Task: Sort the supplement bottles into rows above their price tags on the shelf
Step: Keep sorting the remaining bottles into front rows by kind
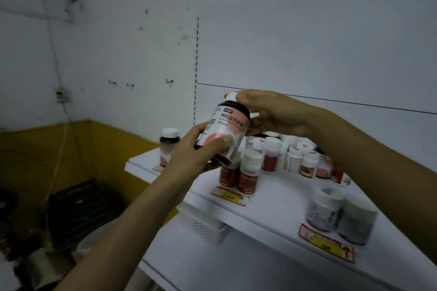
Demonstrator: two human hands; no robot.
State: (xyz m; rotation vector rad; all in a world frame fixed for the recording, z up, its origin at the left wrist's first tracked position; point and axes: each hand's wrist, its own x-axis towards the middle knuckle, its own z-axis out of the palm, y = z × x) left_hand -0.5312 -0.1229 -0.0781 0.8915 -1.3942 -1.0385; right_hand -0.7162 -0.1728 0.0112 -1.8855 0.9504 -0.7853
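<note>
I hold a dark supplement bottle (228, 125) with a pink label and a white cap, tilted, above the white shelf (267, 198). My left hand (196, 151) grips its lower body from the left. My right hand (272, 113) grips its cap and shoulder from the right. A matching pink-label bottle (168, 146) stands at the shelf's left end. Two red-label bottles (238, 172) stand above a price tag (228, 196). Two grey-label jars (340, 215) stand above another price tag (327, 243). Several mixed bottles (298, 156) are clustered at the back.
A white perforated basket (203, 222) hangs under the shelf, over a lower shelf (212, 264). To the left are a yellow and white wall (71, 139) and dark clutter (78, 208) on the floor. The shelf's back panel (307, 54) rises behind the bottles.
</note>
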